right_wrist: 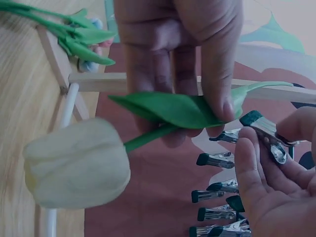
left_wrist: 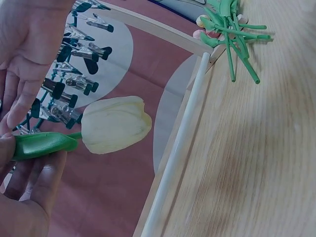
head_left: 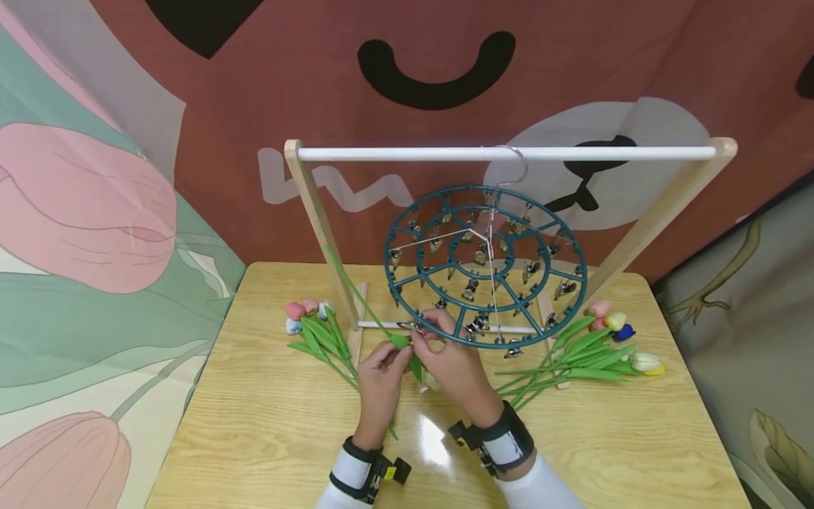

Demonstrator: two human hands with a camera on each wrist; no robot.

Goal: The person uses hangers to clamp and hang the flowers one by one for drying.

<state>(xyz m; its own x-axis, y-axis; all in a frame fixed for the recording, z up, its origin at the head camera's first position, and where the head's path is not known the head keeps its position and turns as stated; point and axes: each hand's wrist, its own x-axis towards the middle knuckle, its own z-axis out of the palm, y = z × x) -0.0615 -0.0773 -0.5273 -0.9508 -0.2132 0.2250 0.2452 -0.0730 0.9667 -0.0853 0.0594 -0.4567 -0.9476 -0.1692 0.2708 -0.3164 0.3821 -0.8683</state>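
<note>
A cream tulip (left_wrist: 116,125) with a green stem and leaves hangs head down. My left hand (head_left: 380,385) pinches its leaf (right_wrist: 182,109) and stem between thumb and fingers. My right hand (head_left: 461,364) is close beside it, at the front left edge of a round blue-green hanger (head_left: 511,291). Between the thumb and fingers of the right hand is a metal clip (right_wrist: 266,136) with a dark green tip. The tulip's stem rises toward the upper left in the head view, where the right hand mostly hides the bloom.
A wooden rack with a white bar (head_left: 407,153) carries the hanger by its hook, with several clips dangling. Pink and blue tulips (head_left: 324,336) lie by the rack's left foot. More tulips (head_left: 591,353) lie across the right foot. A printed cloth (head_left: 356,233) hangs behind the table.
</note>
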